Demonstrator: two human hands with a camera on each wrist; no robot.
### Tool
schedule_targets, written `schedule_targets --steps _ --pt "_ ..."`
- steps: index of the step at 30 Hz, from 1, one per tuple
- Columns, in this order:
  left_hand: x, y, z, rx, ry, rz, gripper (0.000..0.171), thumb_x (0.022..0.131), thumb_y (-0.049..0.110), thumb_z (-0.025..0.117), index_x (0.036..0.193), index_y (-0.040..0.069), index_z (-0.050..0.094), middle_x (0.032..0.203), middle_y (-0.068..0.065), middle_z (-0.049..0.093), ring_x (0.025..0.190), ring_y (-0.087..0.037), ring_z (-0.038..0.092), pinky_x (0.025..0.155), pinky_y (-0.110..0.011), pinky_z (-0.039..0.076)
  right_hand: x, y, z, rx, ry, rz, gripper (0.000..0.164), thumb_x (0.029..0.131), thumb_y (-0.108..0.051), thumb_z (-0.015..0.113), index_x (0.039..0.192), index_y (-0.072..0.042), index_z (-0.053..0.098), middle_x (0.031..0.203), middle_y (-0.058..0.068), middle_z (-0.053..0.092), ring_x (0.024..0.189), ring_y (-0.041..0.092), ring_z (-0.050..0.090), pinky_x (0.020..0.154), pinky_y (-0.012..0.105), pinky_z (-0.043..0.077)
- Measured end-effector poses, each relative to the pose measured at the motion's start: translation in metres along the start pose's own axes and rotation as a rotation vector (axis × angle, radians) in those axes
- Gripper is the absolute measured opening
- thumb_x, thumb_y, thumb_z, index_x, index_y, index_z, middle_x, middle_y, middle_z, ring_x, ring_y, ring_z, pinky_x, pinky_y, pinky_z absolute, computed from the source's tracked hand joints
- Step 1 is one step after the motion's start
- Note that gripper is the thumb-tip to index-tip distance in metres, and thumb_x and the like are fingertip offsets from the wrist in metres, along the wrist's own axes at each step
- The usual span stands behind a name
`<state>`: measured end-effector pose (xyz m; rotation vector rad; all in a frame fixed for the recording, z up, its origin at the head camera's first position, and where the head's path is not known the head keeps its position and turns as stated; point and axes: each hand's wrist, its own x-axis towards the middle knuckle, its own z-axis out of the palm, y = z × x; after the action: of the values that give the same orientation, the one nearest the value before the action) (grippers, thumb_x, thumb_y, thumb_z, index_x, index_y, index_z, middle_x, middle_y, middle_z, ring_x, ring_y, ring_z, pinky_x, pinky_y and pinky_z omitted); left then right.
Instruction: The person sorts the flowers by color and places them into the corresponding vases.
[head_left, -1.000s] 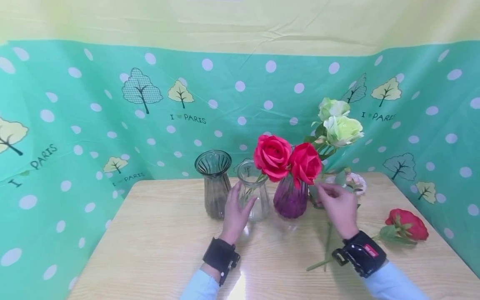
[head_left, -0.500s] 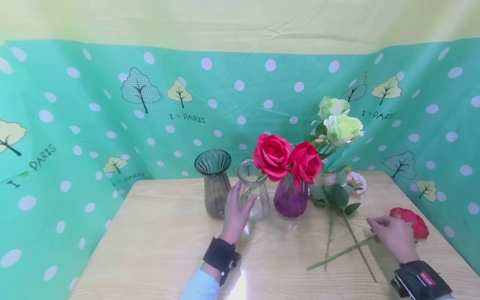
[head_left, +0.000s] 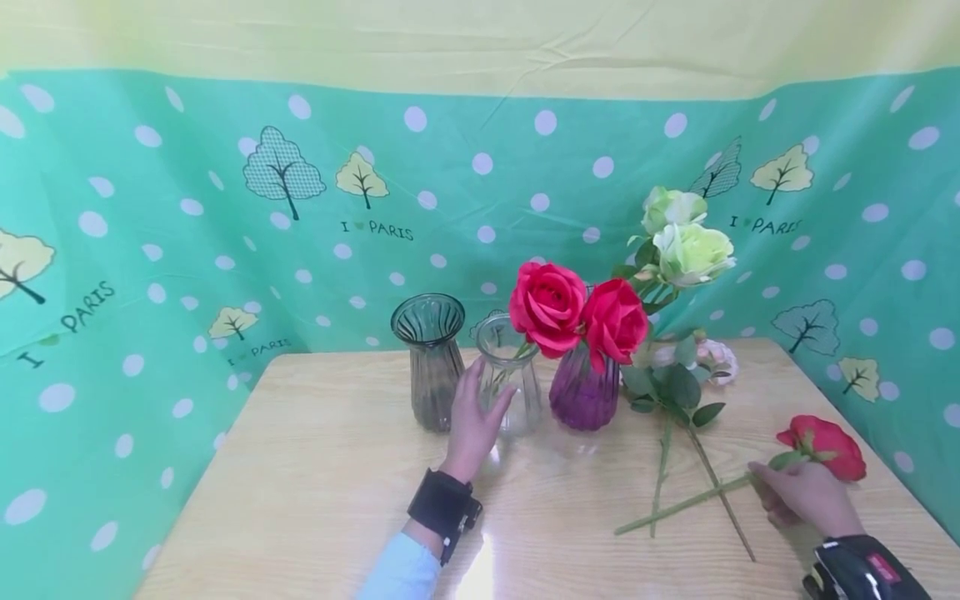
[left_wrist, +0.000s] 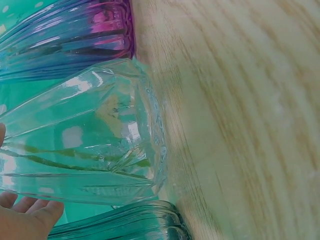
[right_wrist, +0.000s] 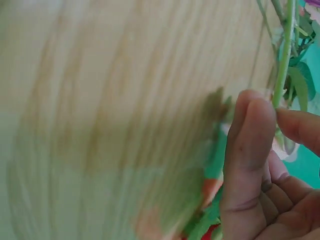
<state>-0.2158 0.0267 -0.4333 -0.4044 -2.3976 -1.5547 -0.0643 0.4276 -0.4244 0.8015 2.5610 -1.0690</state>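
Note:
My left hand (head_left: 471, 429) holds a clear glass vase (head_left: 527, 398) near its neck, fingers on the left side and thumb in front. Inside it, green stems (left_wrist: 75, 155) slant down; two red roses (head_left: 550, 307) lean right from its mouth, in front of a purple vase (head_left: 585, 400). At the table's right, my right hand (head_left: 810, 497) pinches the stem (right_wrist: 286, 55) of a red rose (head_left: 836, 450) between thumb and forefinger. That rose lies low over the table, its head to the right and its stem pointing left.
Left of the clear vase stands a grey glass vase (head_left: 435, 383). Pale green roses (head_left: 692, 252) rise behind the purple vase. Pale pink flowers (head_left: 718, 361) with leafy stems lie at the back right, partly under the rose's stem. A polka-dot cloth (head_left: 360, 317) surrounds the table (head_left: 315, 500).
My right hand has moved from beside the purple vase, right and toward me, to the lying red rose, and now pinches its stem. The left hand stays at the clear vase.

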Motion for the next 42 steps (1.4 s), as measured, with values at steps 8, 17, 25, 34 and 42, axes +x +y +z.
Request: schedule_targets --steps 8,17,25,34,42 --pt "0.001 0.001 0.001 0.001 -0.004 0.001 0.07 0.087 0.043 0.062 0.143 0.012 0.034 0.144 -0.012 0.041 0.131 -0.028 0.043 0.108 -0.048 0.038 0.008 0.003 0.005 0.303 -0.01 0.106 0.044 0.089 -0.039 0.06 0.092 0.005 0.061 0.064 0.003 0.067 0.058 0.015 0.067 0.058 0.03 0.059" --pt "0.0 0.002 0.002 0.007 -0.008 -0.015 0.07 0.087 0.038 0.063 0.144 0.012 0.033 0.144 -0.012 0.041 0.13 -0.028 0.044 0.107 -0.047 0.039 0.004 0.001 -0.005 0.816 -0.086 0.13 0.021 0.093 -0.022 0.056 0.073 -0.018 0.063 0.068 0.001 0.07 0.068 0.012 0.07 0.069 0.026 0.059" --pt "0.0 0.0 0.001 0.004 -0.005 -0.007 0.069 0.087 0.035 0.064 0.144 0.01 0.033 0.144 -0.012 0.041 0.13 -0.028 0.044 0.107 -0.048 0.039 -0.003 -0.01 -0.007 0.853 -0.072 0.04 0.017 0.096 -0.016 0.051 0.082 -0.019 0.061 0.072 -0.003 0.071 0.07 0.013 0.07 0.071 0.028 0.059" --pt "0.0 0.0 0.001 -0.001 -0.003 -0.008 0.069 0.087 0.034 0.064 0.144 0.01 0.033 0.143 -0.012 0.042 0.13 -0.028 0.044 0.107 -0.048 0.039 -0.017 -0.035 -0.004 1.001 0.024 -0.116 0.011 0.092 -0.019 0.06 0.082 -0.02 0.064 0.075 -0.001 0.072 0.072 0.013 0.071 0.069 0.028 0.059" --pt "0.0 -0.001 0.001 0.003 -0.001 -0.011 0.068 0.087 0.033 0.065 0.143 0.011 0.034 0.143 -0.012 0.042 0.13 -0.028 0.044 0.107 -0.048 0.039 -0.038 -0.071 0.002 1.149 0.048 -0.345 0.007 0.09 -0.019 0.063 0.092 -0.016 0.068 0.084 0.002 0.073 0.08 0.014 0.071 0.073 0.025 0.058"
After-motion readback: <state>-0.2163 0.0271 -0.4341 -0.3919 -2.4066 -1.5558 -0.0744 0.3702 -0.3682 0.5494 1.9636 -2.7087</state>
